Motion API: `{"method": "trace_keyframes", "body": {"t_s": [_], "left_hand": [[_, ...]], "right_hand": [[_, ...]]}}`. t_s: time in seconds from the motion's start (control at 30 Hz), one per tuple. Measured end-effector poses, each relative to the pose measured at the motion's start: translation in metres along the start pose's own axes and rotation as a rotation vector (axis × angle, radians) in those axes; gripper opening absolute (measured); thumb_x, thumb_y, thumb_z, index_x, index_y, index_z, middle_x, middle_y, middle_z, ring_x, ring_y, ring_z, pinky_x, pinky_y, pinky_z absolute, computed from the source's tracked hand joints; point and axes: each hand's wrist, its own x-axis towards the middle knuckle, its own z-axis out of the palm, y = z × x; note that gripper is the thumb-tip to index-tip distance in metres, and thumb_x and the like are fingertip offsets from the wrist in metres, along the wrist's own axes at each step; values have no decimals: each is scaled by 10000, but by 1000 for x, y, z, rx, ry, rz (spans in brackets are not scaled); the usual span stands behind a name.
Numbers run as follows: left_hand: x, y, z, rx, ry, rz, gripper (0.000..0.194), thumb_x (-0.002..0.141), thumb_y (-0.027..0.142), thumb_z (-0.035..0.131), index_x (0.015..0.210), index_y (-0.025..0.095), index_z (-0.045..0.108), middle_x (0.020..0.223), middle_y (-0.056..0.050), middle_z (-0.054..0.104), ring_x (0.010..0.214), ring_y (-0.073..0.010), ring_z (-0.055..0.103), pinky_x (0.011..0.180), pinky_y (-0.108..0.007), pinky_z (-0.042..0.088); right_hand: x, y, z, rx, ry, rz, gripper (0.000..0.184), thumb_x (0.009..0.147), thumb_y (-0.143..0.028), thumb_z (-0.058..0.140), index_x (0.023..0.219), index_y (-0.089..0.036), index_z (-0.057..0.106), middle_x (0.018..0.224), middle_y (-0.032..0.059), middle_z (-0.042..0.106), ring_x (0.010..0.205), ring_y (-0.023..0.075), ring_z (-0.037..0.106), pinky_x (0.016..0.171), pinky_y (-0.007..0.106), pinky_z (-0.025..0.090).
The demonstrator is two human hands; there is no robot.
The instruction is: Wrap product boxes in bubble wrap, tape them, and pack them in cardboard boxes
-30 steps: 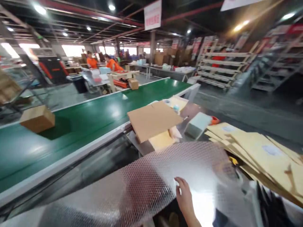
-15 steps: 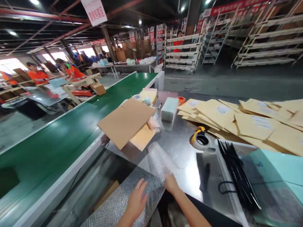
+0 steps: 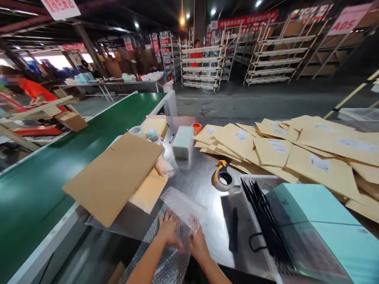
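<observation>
A strip of bubble wrap (image 3: 174,258) runs up from the lower edge onto the metal table, its far end folded over into a flat bundle (image 3: 185,207). My left hand (image 3: 169,229) rests on the wrap with its fingers spread, touching the left part of the bundle. At the bundle's right end, my right hand (image 3: 197,241) grips the wrap, its fingertips partly seen through the plastic. Whatever lies inside the bundle cannot be made out. A brown cardboard sheet (image 3: 115,175) and a yellow padded envelope (image 3: 151,189) lie just beyond my left hand.
On the right are a tape dispenser (image 3: 222,177), a white basket (image 3: 266,181) with black bags (image 3: 266,221) and a teal stack (image 3: 322,221), and many padded mailers (image 3: 275,152) behind. A green conveyor belt (image 3: 74,157) runs along the left. A pale block (image 3: 182,142) stands farther back.
My view has turned to the right. My left hand has moved up the wrap to the folded bundle, closer to my right hand, which still holds the wrap's right side.
</observation>
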Motion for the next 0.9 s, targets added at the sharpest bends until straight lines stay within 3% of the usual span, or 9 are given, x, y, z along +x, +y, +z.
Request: {"method": "trace_keyframes", "body": {"t_s": [0.2,0.33,0.43,0.5,0.57,0.63,0.7,0.8,0.9], "left_hand": [[48,7,-29,56,-97,-132,1205,433,527,807,1493,251,306,1613,-176,113,1458,-458,-37,1075,-743,70],[61,9,-22,136,107,-190,968,681,532,685,1509,269,258,1619,-158,48,1471,-429,-16,1084,-733,20],[64,11,-17,157,164,-190,918,751,512,631,1522,301,180,1624,-134,8,1480,-402,-4,1096,-710,-6],[68,13,-21,138,150,-183,979,699,541,674,1520,299,200,1626,-140,41,1478,-410,19,1110,-691,0],[72,17,-30,133,149,-199,1042,626,545,732,1511,265,257,1614,-173,125,1471,-424,72,1128,-663,2],[74,22,-35,138,149,-221,1058,591,499,771,1499,230,299,1592,-206,189,1466,-420,119,1140,-646,3],[68,27,-33,144,161,-205,964,653,441,738,1492,216,320,1594,-200,183,1476,-388,117,1151,-628,-13],[39,30,-8,130,193,-224,806,785,370,600,1510,243,271,1620,-120,72,1494,-330,28,1169,-592,-17],[-8,25,28,82,125,-437,863,766,405,599,1517,312,185,1623,-72,21,1481,-382,5,1134,-654,109]], "right_hand": [[10,11,-2,-79,-14,87,606,786,-105,415,1381,-190,489,1400,150,519,1313,309,474,1062,496,438],[18,20,-15,-180,-85,203,667,687,-17,406,1293,-228,587,1328,105,588,1266,297,522,1035,472,472],[34,19,-29,-272,-153,290,567,740,-4,373,1176,-216,668,1276,121,624,1240,327,536,1049,533,420],[51,13,-36,-322,-197,316,559,780,-22,364,1233,-195,642,1381,144,549,1329,359,438,1099,576,320],[73,9,-40,-351,-261,311,615,774,-40,407,1354,-191,549,1521,115,389,1421,339,296,1148,529,251],[97,8,-42,-373,-335,310,684,753,-80,490,1429,-179,457,1582,95,261,1453,329,207,1157,475,252],[119,12,-45,-404,-390,343,731,745,-149,572,1455,-111,401,1585,159,212,1448,381,185,1137,507,265],[140,20,-53,-439,-444,376,834,706,-219,683,1464,-72,368,1574,226,189,1437,424,183,1119,527,262],[148,24,-61,-440,-473,376,901,665,-227,740,1475,-122,359,1587,213,157,1441,416,184,1120,518,241]]}}
